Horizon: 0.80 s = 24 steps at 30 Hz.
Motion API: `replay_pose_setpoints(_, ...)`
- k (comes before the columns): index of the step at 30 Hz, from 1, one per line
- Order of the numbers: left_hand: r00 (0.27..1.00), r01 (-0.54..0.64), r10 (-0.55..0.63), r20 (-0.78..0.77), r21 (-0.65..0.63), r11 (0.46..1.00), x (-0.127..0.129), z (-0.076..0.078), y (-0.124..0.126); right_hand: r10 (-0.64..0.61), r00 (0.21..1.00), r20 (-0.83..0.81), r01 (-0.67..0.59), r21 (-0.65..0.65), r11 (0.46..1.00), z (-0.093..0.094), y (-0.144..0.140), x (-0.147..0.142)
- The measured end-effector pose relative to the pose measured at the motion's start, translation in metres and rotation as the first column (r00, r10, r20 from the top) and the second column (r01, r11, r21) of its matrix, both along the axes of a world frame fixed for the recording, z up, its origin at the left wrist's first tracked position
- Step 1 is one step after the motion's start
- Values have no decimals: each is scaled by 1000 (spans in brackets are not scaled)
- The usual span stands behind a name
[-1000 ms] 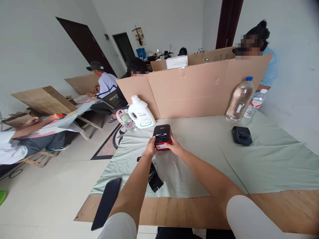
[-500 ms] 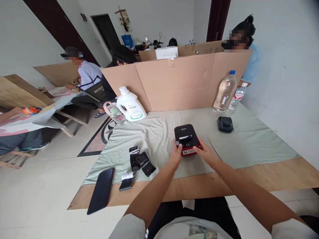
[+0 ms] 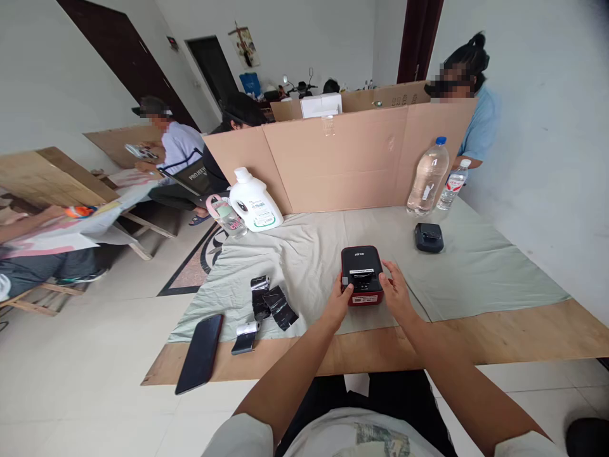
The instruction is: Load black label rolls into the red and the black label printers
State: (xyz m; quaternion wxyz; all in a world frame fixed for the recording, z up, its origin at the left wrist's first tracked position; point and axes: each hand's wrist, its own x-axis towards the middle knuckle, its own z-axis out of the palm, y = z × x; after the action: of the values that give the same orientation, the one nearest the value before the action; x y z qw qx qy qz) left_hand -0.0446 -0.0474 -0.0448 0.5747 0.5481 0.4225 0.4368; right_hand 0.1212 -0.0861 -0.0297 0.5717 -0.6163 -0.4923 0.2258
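A small black-and-red label printer (image 3: 361, 261) sits on the cloth in front of me, its pale label facing me. My left hand (image 3: 339, 306) is closed on its left side, with the thumb at the near left corner. At the right side, my right hand (image 3: 398, 297) has its fingers stretched out and apart from the casing, and the thumb is by the edge. To the left lie black label rolls (image 3: 280, 308) with loose ends, plus a smaller roll (image 3: 246, 336) with a white core.
A dark phone (image 3: 200, 352) lies at the left table edge. A black device (image 3: 429, 237), a large water bottle (image 3: 428, 178) and a small bottle (image 3: 454, 184) stand right. A white jug (image 3: 255, 200) and pink-handled bottle (image 3: 231, 219) stand before a cardboard screen (image 3: 342, 171). Other people sit beyond.
The printer, tilted before, now sits squarer to me and a little to the right in view. My right-hand fingers have loosened from its side. My view has shifted slightly.
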Motion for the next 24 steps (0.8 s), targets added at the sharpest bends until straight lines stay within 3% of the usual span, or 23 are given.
replay_pose_setpoints(3, 995, -40, 50, 84, -114, 993, 1, 7, 5, 21, 996, 86, -27, 74, 997, 1, 7, -7)
replay_pose_setpoints(6, 989, -61, 73, 127, -97, 993, 0, 8, 18, -51, 995, 84, 46, 70, 996, -6, 9, -17)
replay_pose_setpoints(11, 975, 43, -36, 218, -29, 999, -1, -1, 38, -158, 986, 48, 150, 140, 979, -23, 12, -25)
replay_pose_setpoints(18, 969, 124, -134, 209, 59, 991, -1, -21, 52, -130, 987, -94, 143, 145, 979, -34, 14, -28)
replay_pose_setpoints(24, 962, 165, -168, 215, 32, 986, -1, -23, 60, -122, 977, -177, 151, 161, 975, -35, 15, -31)
